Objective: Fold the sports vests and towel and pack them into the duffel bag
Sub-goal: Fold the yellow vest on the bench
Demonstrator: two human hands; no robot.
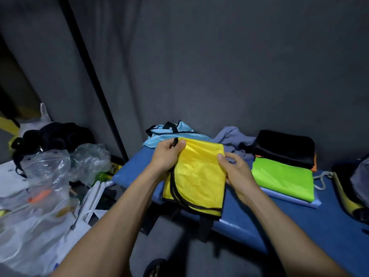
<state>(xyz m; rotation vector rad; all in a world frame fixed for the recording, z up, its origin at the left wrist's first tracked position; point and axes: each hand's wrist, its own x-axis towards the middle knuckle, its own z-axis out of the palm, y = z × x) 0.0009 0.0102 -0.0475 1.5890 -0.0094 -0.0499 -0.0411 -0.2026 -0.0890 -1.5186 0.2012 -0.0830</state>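
A yellow mesh vest (199, 176) with black trim, partly folded, is held above the blue bench (259, 220). My left hand (166, 154) grips its top left corner and the black trim. My right hand (236, 170) pinches its right edge. Behind it a light blue vest (159, 136) lies crumpled on the bench. A grey towel (232, 136) lies bunched at the back. A folded green vest (283, 178) rests flat to the right on a pale blue one. A black duffel bag (285, 148) sits behind the green vest.
Left of the bench, a pile of clear plastic bags (48, 172), white bags and black items fills a surface. A grey curtain wall (219, 66) stands close behind the bench. A drawstring and a yellow-edged bag (343, 194) lie at the far right.
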